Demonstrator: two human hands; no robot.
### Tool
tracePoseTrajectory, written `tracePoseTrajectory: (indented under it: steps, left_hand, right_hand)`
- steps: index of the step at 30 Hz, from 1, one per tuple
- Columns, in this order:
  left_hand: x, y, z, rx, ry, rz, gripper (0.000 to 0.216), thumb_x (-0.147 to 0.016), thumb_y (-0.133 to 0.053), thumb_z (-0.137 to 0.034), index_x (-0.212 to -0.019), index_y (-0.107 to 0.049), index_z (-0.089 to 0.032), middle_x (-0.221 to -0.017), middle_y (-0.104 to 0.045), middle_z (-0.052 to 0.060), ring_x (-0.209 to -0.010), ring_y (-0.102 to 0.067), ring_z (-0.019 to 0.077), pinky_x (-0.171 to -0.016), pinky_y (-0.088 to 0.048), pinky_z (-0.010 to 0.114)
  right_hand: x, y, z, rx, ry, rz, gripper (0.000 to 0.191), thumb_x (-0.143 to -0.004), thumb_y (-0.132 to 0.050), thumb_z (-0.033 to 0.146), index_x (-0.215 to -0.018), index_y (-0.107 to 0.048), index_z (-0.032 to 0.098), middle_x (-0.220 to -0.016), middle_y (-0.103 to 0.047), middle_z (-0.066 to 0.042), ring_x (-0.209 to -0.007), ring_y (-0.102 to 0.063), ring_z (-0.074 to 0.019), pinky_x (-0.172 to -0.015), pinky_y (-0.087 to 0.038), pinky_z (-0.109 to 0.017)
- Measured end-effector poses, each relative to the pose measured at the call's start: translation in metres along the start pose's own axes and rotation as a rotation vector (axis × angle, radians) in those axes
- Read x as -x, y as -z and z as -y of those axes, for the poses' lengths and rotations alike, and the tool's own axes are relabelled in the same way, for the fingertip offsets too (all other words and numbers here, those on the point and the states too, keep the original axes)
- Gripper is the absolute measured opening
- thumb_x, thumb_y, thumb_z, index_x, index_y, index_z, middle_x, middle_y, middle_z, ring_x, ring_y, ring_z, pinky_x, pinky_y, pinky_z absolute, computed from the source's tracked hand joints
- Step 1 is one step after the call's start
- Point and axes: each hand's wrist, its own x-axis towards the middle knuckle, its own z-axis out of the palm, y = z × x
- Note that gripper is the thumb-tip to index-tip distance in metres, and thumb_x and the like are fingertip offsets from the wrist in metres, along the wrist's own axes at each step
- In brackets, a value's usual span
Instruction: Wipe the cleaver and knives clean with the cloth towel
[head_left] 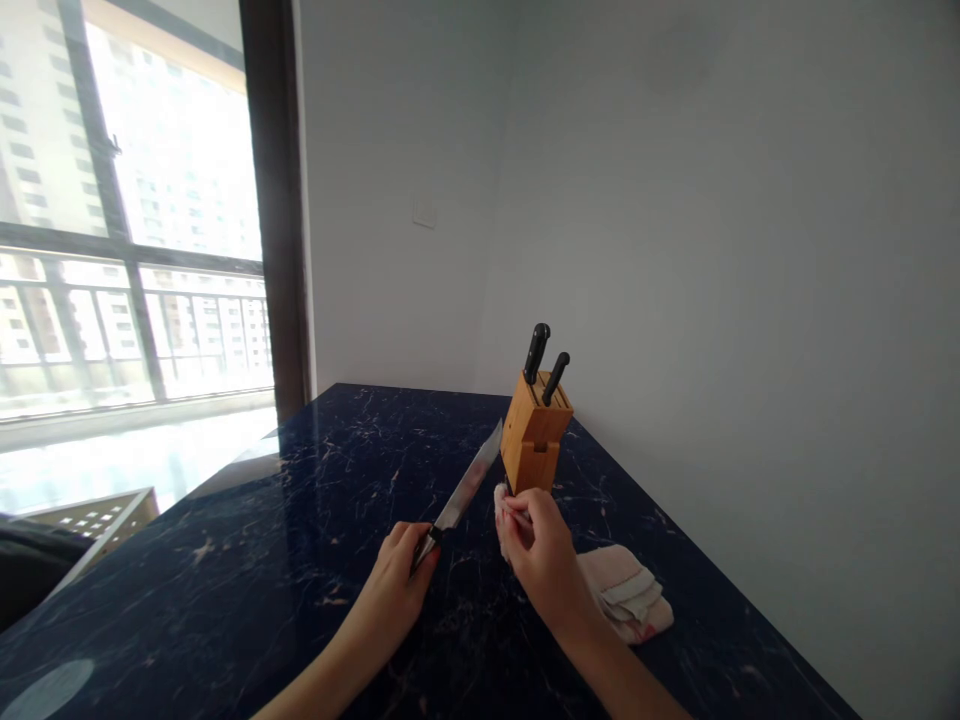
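My left hand (406,568) is closed round the dark handle of a kitchen knife (469,486). The blade points away from me and to the right, its tip close to the left side of a wooden knife block (530,440). My right hand (541,548), fingers pinched together, grips a pinkish-white cloth (500,508) just in front of the block. Two black-handled knives stand in the top slots of the block. Beneath and right of my right wrist lies a folded pink and white towel (626,592); whether it joins the gripped cloth is hidden by the hand.
All this is on a dark blue marbled table (360,450). Its right edge runs along a grey wall (712,250). A large window (172,200) is on the left. Below the table's left edge stands a pale perforated basket (97,525) beside something dark.
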Motion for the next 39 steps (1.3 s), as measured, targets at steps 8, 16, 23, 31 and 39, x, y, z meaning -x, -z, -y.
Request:
tracePoseTrajectory:
  steps: [8, 16, 23, 31, 39]
  left_hand:
    - [0.011, -0.006, -0.012, 0.132, -0.049, 0.204, 0.018, -0.087, -0.037, -0.029, -0.101, -0.046, -0.022, -0.088, -0.061, 0.002, -0.079, -0.057, 0.016, -0.071, -0.043, 0.025]
    - [0.009, -0.004, -0.014, 0.194, -0.094, 0.245, 0.015, -0.087, -0.036, -0.023, -0.096, -0.048, -0.021, -0.093, -0.061, 0.004, -0.088, -0.056, 0.017, -0.078, -0.04, 0.025]
    - [0.006, -0.002, -0.018, 0.177, -0.08, 0.295, 0.017, -0.087, -0.036, -0.025, -0.097, -0.049, -0.02, -0.094, -0.062, 0.004, -0.085, -0.057, 0.0162, -0.076, -0.04, 0.023]
    - [0.007, -0.001, -0.02, 0.21, -0.04, 0.331, 0.018, -0.086, -0.037, -0.023, -0.096, -0.052, -0.018, -0.09, -0.063, 0.003, -0.08, -0.057, 0.015, -0.073, -0.04, 0.02]
    - [0.005, 0.0, -0.019, 0.228, -0.034, 0.348, 0.018, -0.087, -0.037, -0.027, -0.091, -0.053, -0.019, -0.086, -0.063, 0.001, -0.079, -0.057, 0.0149, -0.071, -0.04, 0.02]
  right_hand:
    - [0.006, -0.007, 0.01, 0.176, 0.193, 0.13, 0.016, -0.082, -0.042, 0.011, -0.091, -0.051, 0.02, -0.087, -0.056, -0.004, -0.084, -0.051, -0.0179, -0.077, -0.043, -0.033]
    - [0.015, -0.018, 0.017, 0.251, 0.225, 0.349, 0.015, -0.079, -0.047, 0.007, -0.084, -0.051, 0.021, -0.084, -0.056, -0.002, -0.082, -0.05, -0.0178, -0.073, -0.042, -0.031]
    - [0.012, -0.016, 0.018, 0.279, 0.149, 0.303, 0.013, -0.082, -0.043, 0.01, -0.087, -0.051, 0.02, -0.086, -0.055, -0.003, -0.085, -0.049, -0.0181, -0.076, -0.041, -0.031]
    - [0.019, -0.025, 0.021, 0.331, 0.124, 0.348, 0.016, -0.075, -0.046, 0.005, -0.081, -0.049, 0.02, -0.083, -0.055, -0.002, -0.081, -0.05, -0.0164, -0.073, -0.041, -0.028]
    - [0.013, -0.017, 0.025, 0.3, 0.08, 0.381, 0.017, -0.068, -0.046, 0.004, -0.072, -0.048, 0.02, -0.079, -0.055, -0.001, -0.079, -0.05, -0.0153, -0.072, -0.041, -0.025]
